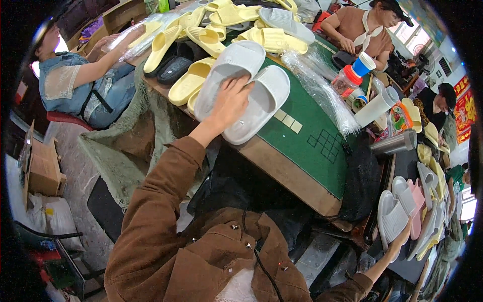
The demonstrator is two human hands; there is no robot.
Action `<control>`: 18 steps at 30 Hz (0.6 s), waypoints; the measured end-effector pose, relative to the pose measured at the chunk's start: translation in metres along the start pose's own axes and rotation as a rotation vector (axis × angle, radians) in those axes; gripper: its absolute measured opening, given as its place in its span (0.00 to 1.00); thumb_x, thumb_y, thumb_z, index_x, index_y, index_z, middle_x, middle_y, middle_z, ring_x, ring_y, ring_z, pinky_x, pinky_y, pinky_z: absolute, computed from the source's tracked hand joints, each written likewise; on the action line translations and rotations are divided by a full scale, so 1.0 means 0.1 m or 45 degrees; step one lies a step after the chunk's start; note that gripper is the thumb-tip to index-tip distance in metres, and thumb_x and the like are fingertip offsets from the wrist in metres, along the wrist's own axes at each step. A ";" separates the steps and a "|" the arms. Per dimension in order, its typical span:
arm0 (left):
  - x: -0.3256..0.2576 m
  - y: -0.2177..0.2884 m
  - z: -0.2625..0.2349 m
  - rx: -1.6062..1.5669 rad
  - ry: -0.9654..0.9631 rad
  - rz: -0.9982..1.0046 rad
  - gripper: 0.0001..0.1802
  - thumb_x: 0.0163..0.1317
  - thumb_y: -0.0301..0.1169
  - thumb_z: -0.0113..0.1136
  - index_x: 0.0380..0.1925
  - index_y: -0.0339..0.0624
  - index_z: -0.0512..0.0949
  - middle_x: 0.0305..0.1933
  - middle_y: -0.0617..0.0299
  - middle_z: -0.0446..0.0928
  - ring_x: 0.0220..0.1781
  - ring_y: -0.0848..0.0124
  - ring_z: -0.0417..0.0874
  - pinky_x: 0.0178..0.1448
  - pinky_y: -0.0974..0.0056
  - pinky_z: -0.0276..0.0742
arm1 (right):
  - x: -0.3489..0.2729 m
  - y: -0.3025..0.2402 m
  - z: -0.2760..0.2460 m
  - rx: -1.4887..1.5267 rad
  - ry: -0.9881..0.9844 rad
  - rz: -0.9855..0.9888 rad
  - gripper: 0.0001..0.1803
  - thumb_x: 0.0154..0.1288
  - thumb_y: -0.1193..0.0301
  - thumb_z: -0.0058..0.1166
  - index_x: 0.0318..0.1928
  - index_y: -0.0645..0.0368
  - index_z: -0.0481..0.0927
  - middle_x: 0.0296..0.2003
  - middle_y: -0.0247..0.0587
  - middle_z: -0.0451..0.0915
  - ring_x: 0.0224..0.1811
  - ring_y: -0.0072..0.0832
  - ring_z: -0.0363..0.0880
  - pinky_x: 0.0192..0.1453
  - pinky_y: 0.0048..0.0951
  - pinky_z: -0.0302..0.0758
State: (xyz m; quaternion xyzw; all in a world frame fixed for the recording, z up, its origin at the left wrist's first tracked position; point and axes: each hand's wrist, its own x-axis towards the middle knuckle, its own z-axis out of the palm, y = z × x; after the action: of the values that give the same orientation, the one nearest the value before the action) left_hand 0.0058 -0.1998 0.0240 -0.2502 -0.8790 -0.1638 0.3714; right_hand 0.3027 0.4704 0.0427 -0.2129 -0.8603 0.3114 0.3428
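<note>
Pretty packed workroom: a big desk [322,181] with a green mat [312,121] is heaped with pale yellow slippers [201,45], with other people sitting around it. A pair of grey slippers [241,85] lies at the near edge of the desk. My left hand [229,103] rests on them, fingers spread flat. My right hand [402,234] is low on the right, fingers curled onto another grey slipper [395,216] in a stack there.
</note>
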 end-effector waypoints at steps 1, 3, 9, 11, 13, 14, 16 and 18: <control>0.01 -0.01 -0.04 0.010 0.039 -0.005 0.21 0.49 0.22 0.56 0.47 0.38 0.77 0.55 0.51 0.72 0.58 0.55 0.71 0.63 0.53 0.63 | 0.03 0.08 -0.03 -0.156 -0.001 -0.098 0.21 0.70 0.67 0.37 0.58 0.67 0.70 0.54 0.45 0.72 0.58 0.32 0.68 0.65 0.30 0.60; 0.07 -0.08 -0.16 0.017 0.070 -0.005 0.21 0.50 0.22 0.56 0.47 0.39 0.77 0.53 0.50 0.73 0.57 0.54 0.72 0.62 0.53 0.65 | -0.01 0.09 -0.05 -0.313 -0.006 -0.185 0.21 0.70 0.69 0.38 0.58 0.68 0.70 0.54 0.45 0.72 0.58 0.32 0.68 0.65 0.31 0.60; 0.60 -0.96 -0.43 0.399 0.269 -0.177 0.16 0.52 0.30 0.56 0.42 0.43 0.81 0.52 0.54 0.76 0.52 0.55 0.75 0.58 0.53 0.69 | -0.03 -0.09 -0.01 -0.340 -0.005 -0.344 0.19 0.69 0.72 0.38 0.57 0.67 0.71 0.53 0.47 0.73 0.55 0.33 0.70 0.64 0.30 0.61; 0.71 -1.29 -0.47 0.491 0.163 -0.305 0.17 0.53 0.32 0.53 0.43 0.44 0.81 0.55 0.52 0.75 0.55 0.54 0.74 0.60 0.55 0.68 | -0.05 -0.10 -0.02 -0.358 0.008 -0.358 0.19 0.69 0.71 0.37 0.56 0.68 0.70 0.52 0.47 0.74 0.55 0.32 0.70 0.63 0.30 0.62; 0.69 -1.76 -0.43 0.445 -0.088 -0.486 0.18 0.54 0.33 0.52 0.44 0.44 0.81 0.56 0.49 0.74 0.57 0.53 0.73 0.62 0.55 0.67 | -0.05 -0.16 0.01 -0.422 -0.010 -0.211 0.20 0.70 0.70 0.36 0.56 0.69 0.70 0.52 0.47 0.73 0.56 0.33 0.69 0.64 0.30 0.61; 0.63 -1.95 -0.43 0.418 -0.345 -0.675 0.18 0.54 0.34 0.52 0.45 0.44 0.81 0.57 0.46 0.73 0.59 0.51 0.72 0.64 0.55 0.66 | -0.05 -0.34 0.11 -0.295 -0.050 -0.122 0.19 0.69 0.72 0.37 0.55 0.70 0.71 0.52 0.48 0.74 0.56 0.35 0.70 0.63 0.32 0.62; 0.49 -2.13 -0.36 0.222 -0.323 -0.614 0.19 0.55 0.32 0.52 0.46 0.44 0.80 0.58 0.44 0.71 0.60 0.50 0.71 0.65 0.54 0.65 | -0.06 -0.31 0.06 -0.399 -0.003 -0.192 0.19 0.68 0.73 0.38 0.54 0.70 0.71 0.51 0.49 0.74 0.55 0.35 0.71 0.63 0.32 0.63; 0.44 -2.08 -0.31 0.024 -0.309 -0.552 0.19 0.55 0.31 0.52 0.47 0.43 0.80 0.60 0.41 0.69 0.61 0.49 0.70 0.65 0.54 0.64 | -0.10 -0.44 0.04 -0.516 0.016 -0.309 0.18 0.65 0.74 0.41 0.52 0.69 0.73 0.50 0.49 0.75 0.54 0.37 0.72 0.61 0.33 0.64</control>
State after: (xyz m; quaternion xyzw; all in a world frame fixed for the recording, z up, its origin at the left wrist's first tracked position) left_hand -0.1194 -0.3717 0.0556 -0.0701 -0.9518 -0.2002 0.2218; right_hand 0.2999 0.4319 0.0655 -0.1743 -0.9224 0.0876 0.3334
